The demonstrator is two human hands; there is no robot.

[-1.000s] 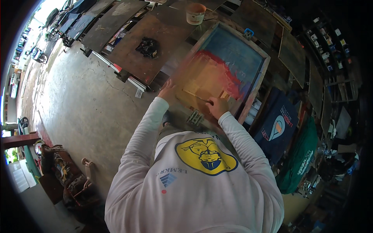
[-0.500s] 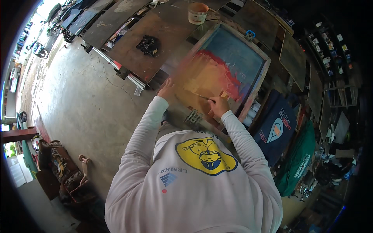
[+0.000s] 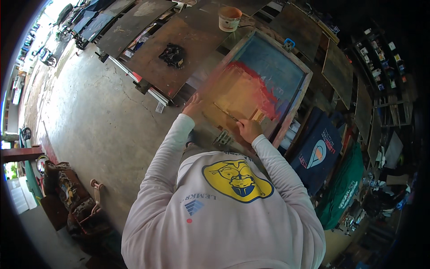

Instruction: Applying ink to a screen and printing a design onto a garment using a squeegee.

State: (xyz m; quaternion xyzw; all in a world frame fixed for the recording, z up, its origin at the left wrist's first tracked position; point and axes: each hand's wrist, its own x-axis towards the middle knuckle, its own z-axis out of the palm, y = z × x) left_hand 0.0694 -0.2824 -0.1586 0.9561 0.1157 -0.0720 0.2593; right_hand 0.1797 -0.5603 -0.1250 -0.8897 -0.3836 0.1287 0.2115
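The frame [image 3: 296, 101] lies before you, slightly right; your left hand [image 3: 193, 106], spread open by its left edge, is well placed to steady it. Your right hand [image 3: 249, 130] is closed around the near end of the stick [image 3: 226, 112], which slants over the yellow patch [image 3: 233, 89]. Best hold it low and press lightly, lest the tip dig in.

Beyond your left hand lies a brown board [image 3: 152, 71], with a black bundle [image 3: 173, 54] on it. The bucket [image 3: 229, 22] stands past the frame's far left corner. The metal fitting [image 3: 222, 138] between your forearms might catch your right wrist.
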